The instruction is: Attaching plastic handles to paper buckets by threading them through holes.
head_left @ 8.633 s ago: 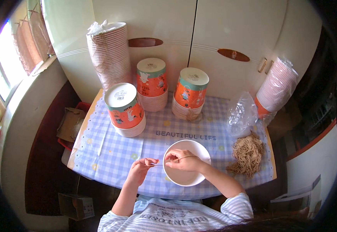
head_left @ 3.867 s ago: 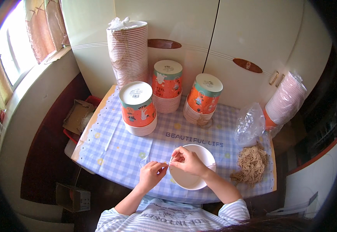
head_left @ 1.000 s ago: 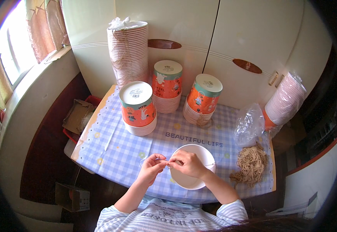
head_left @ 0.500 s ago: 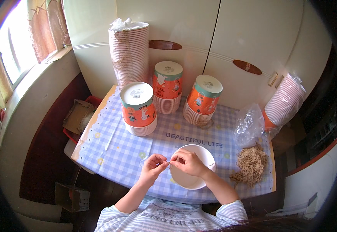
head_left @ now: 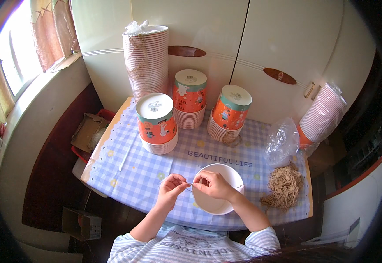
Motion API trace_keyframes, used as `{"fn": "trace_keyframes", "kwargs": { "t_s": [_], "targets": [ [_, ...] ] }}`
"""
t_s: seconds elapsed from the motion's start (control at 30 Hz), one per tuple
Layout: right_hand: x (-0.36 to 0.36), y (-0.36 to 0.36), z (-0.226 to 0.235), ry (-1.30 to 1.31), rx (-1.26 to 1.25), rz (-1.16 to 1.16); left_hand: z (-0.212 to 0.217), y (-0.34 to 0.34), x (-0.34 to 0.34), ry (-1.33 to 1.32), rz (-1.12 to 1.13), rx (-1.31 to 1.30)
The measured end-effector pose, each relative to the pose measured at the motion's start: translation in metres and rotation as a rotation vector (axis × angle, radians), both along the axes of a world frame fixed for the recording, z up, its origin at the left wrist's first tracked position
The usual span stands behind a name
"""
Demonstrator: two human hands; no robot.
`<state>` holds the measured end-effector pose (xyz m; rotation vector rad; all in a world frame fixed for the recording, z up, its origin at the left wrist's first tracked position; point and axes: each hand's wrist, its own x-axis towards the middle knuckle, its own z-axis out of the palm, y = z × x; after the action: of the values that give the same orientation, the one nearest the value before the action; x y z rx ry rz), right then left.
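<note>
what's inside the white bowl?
The white bowl looks empty: only bare white interior shows. The right hand covers its upper left rim, pinching a thin string with the left hand, so that patch of the bowl is hidden.

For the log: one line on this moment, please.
left hand pinching string | right hand pinching string over white bowl | string pile right of bowl

Three orange cup stacks (head_left: 190,98) stand at twelve o'clock; a clear bag (head_left: 282,141) and twine pile (head_left: 283,186) lie at three.
</note>
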<state>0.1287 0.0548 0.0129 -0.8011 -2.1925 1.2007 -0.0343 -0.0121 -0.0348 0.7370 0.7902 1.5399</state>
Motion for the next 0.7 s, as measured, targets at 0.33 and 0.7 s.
{"fn": "trace_keyframes", "kwargs": {
  "t_s": [0.33,0.7],
  "targets": [
    [-0.0006,-0.0007,-0.001,0.035,-0.03,-0.008,0.0037,-0.0014,0.0008,0.078,-0.109,-0.047],
    [-0.0002,-0.0012,0.0018,0.047,-0.026,-0.013,0.0018,0.0002,0.0039,0.071,-0.096,-0.048]
  ]
}}
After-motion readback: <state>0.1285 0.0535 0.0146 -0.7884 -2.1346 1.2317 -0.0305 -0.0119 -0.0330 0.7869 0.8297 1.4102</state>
